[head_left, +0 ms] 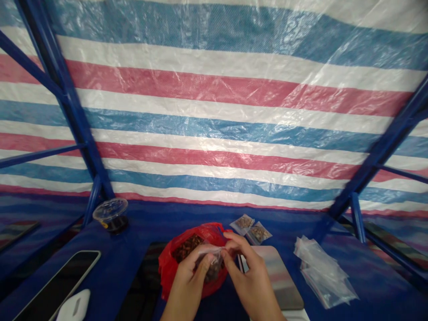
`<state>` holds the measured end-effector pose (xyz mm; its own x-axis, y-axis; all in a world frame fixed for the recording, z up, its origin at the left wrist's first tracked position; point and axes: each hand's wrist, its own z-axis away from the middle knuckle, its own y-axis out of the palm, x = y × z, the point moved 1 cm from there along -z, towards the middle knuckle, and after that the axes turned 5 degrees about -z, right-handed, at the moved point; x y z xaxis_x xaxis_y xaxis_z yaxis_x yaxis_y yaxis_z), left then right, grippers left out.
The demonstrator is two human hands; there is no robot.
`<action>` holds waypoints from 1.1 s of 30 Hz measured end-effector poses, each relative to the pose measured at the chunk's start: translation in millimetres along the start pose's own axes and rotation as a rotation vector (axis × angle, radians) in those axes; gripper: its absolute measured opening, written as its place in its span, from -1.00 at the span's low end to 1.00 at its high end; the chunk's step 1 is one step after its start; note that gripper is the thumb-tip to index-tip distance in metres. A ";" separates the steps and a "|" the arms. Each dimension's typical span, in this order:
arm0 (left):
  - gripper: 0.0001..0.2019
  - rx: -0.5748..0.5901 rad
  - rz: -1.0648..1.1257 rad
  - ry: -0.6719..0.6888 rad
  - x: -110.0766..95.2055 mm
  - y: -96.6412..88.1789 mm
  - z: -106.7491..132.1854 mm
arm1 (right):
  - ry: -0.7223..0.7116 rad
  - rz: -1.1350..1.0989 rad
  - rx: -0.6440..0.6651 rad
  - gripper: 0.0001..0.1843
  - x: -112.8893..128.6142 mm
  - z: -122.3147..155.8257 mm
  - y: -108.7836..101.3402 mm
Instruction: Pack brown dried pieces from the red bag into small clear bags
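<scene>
A small clear zip bag [214, 267] with dark contents is pinched at its top edge between both hands. My left hand [192, 272] grips its left side with thumb and fingers. At the right corner, my right hand [245, 267] holds the edge between thumb and forefinger. Just behind and below them sits an open red plastic bag [167, 263] full of brown dried pieces [189, 247], partly hidden by the hands. A scale with a metal plate [276, 272] lies under and beside my right forearm.
Two filled zip bags [259, 232] lie beyond the scale. A pile of flat clear bags [324, 272] rests at right. On the left are a lidded plastic cup [112, 216], a phone [60, 285] and a white case [74, 307]. Blue metal posts [76, 120] flank striped sheeting [234, 156].
</scene>
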<state>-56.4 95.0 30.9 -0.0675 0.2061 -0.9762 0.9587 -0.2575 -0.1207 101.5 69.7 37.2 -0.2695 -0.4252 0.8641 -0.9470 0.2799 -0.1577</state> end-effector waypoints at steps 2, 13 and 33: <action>-0.67 -0.015 0.035 -0.017 -5.2 -0.6 -0.6 | 0.003 -0.006 0.015 -0.71 4.2 0.6 -0.5; -0.66 -0.151 0.022 -0.042 3.4 1.4 1.2 | 0.095 -0.026 0.098 -0.66 2.0 -7.3 -19.3; -0.79 -0.176 -0.470 0.236 9.6 0.9 5.2 | 0.222 0.599 -0.140 -0.57 -41.0 -29.9 -155.6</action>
<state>-57.6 91.8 20.4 -0.4546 0.4719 -0.7554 0.8735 0.0704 -0.4817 265.2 69.3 40.6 -0.6866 0.0230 0.7267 -0.6083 0.5292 -0.5915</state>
